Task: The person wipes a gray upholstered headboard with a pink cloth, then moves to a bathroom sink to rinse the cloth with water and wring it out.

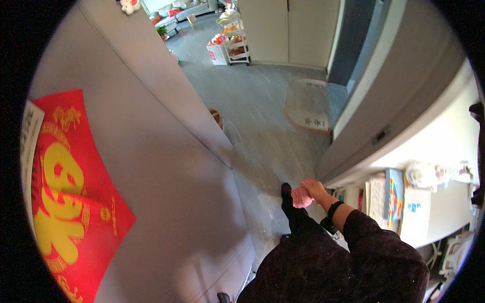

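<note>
My right hand (317,190), with a black band on the wrist, grips a bunched pink cloth (301,197) in front of my body. The cloth hangs over the floor near my dark trouser leg and shoe (287,188). My left hand is out of view. To the left, close beside me, rises a large greyish panel (163,189) that looks like a door or cabinet front. A red paper decoration (100,189) with yellow lettering is on it.
A white desk (451,204) at right bears books, papers and a plastic bag (420,175). Ahead on the grey floor (257,113) lies a doormat (307,104) by a doorway. Farther off stand a white wheeled cart (238,44), a carton (218,53) and a basket (216,117).
</note>
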Motion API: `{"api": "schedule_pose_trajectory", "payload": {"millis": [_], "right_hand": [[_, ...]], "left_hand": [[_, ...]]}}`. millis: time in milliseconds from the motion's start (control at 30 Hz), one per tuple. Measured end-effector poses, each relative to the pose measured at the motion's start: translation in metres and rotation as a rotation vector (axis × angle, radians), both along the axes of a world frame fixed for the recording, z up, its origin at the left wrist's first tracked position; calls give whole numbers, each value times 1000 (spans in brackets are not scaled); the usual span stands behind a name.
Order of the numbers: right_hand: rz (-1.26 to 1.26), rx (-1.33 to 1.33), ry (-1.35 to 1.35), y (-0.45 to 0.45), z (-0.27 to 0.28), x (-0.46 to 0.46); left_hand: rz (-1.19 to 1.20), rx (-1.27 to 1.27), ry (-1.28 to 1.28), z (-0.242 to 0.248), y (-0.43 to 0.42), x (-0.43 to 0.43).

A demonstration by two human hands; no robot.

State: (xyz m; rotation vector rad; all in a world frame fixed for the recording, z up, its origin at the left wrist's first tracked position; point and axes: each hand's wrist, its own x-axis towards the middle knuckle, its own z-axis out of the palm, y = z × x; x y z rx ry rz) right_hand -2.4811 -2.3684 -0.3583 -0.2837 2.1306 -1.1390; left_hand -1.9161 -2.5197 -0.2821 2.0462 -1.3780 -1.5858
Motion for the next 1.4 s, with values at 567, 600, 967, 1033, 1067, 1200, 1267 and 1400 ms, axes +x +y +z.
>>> {"api": "schedule_pose_trajectory", "payload": {"millis": [567, 600, 967, 1033, 1067, 1200, 1267, 1400], "right_hand": [[-520, -462, -355, -86, 52, -305], [-540, -531, -298, -92, 61, -316], [-840, -582, -323, -111, 85, -443], [-1081, -700, -359, -114, 96, -474], [-1139, -796, -377, -115, 102, -494], [-1211, -1038, -175, -116, 121, -558], [-1194, -1085, -138, -116, 126, -576], [-1220, -1065, -113, -114, 124, -597]], "left_hand": [[-429, 58, 30, -37, -167, -380], [-462, 61, 28, -38, -179, -399], [-847, 73, -55, -72, -371, -626], [-921, 44, -46, -70, -414, -689], [-967, 14, -29, -66, -434, -723], [-1160, -139, 80, -42, -503, -880], [-1231, -201, 138, -24, -519, -967], [-1338, -226, 250, 10, -488, -1121]]}}
